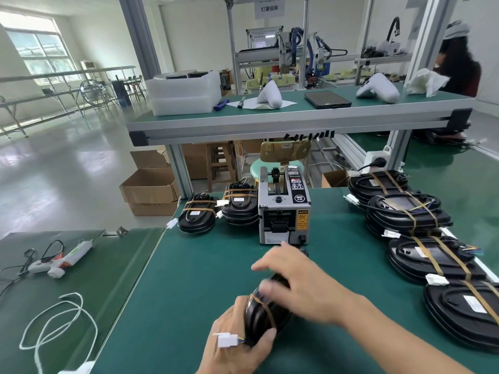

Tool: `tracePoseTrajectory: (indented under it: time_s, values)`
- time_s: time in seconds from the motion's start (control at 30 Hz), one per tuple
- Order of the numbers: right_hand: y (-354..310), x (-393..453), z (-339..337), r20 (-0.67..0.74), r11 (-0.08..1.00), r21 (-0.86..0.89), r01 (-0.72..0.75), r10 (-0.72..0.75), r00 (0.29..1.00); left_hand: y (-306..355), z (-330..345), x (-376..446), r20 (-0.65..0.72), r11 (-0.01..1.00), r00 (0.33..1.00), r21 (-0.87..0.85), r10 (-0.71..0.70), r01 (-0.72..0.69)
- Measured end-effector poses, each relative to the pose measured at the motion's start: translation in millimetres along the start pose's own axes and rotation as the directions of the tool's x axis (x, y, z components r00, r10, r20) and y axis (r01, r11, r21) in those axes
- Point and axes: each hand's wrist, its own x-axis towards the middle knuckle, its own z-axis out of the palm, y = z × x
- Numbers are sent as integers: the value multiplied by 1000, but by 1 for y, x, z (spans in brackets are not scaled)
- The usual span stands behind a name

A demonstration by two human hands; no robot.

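Two hands are on one bundle, low and centre on the green table point(189, 279). Left hand point(237, 344) comes up from the bottom edge, palm cupped under the near end, thumb curled over the rim: a firm grip. Right hand point(294, 282) reaches in from the right, forearm slanting across the mat, fingers spread and mostly straight over the bundle's far top. The black bundle point(259, 317) stands on its edge between them, a tan band point(266, 306) wrapped round it, its white plug point(226, 340) lying across the left hand's knuckles. It sits just in front of the tape machine point(283, 211), well apart from the bundles on the right point(432, 257). The right hand's fingertips point(267, 287) are blurred, so whether they touch the band is unclear; that palm hides the bundle's far end.
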Motion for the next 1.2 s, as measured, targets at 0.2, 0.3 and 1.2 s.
tracePoseTrajectory:
  time_s: [0.2,0.3,1.2]
  values:
    - [31,17,-32,-300,745,451,-492,646,702,0,2,-2,-9,998,999,46,-32,32]
    - [36,18,-23,-154,759,327,-564,631,760,2,0,-1,-29,1000,999,22,18,-17]
    - [82,122,-2,90,40,844,-534,973,214,-1,2,-1,-1,1000,1000,25,1,-1]
